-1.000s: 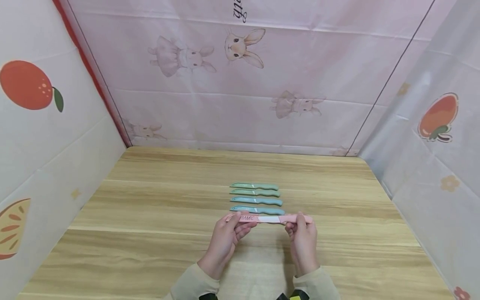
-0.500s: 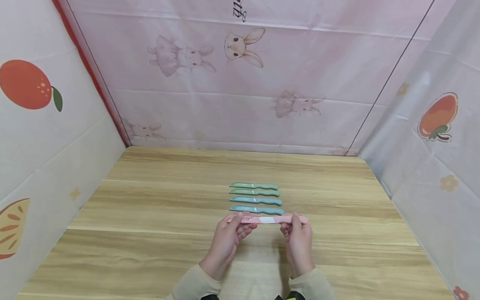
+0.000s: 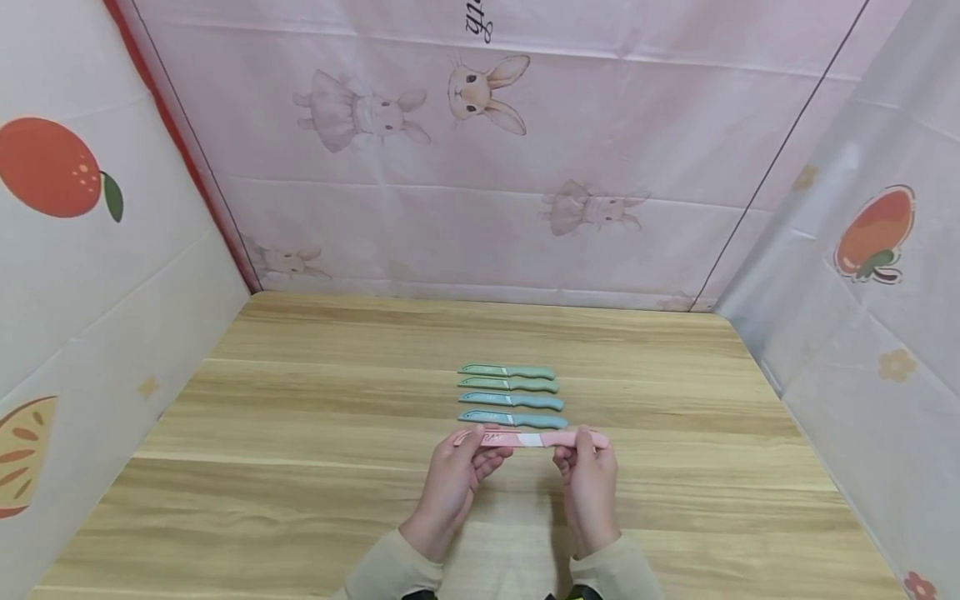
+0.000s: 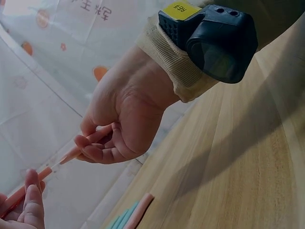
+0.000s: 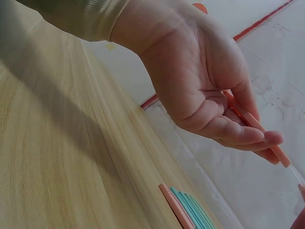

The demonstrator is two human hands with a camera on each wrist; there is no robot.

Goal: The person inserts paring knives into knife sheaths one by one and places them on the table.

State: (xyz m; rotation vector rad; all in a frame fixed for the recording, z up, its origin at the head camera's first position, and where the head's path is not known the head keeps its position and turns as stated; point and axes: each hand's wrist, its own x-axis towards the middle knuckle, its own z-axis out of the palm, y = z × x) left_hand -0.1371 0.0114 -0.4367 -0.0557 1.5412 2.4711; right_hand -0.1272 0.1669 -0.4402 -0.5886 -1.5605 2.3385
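Note:
In the head view my left hand (image 3: 450, 479) pinches the pink sheath (image 3: 495, 437) of a small pink knife between thumb and fingers. My right hand (image 3: 588, 492) grips its pink handle (image 3: 558, 439). A short white stretch of blade (image 3: 530, 439) shows between sheath and handle. The left wrist view has the right hand (image 4: 128, 109) large, with the left fingers (image 4: 33, 205) at the lower left corner. In the right wrist view the left hand (image 5: 200, 81) holds the sheath (image 5: 281, 156), its mouth facing the blade. Both hands are above the wooden table (image 3: 300, 467).
Two green knives (image 3: 528, 372) and two blue knives (image 3: 536, 402) lie in a parallel row just beyond the hands. Another pink knife (image 5: 176, 205) lies at the row's near end, largely hidden in the head view. Printed cloth walls (image 3: 420, 225) enclose the table.
My right hand has moved left toward the left hand, bringing the handle closer to the sheath. The exposed white blade has become shorter. The left hand has stayed nearly still.

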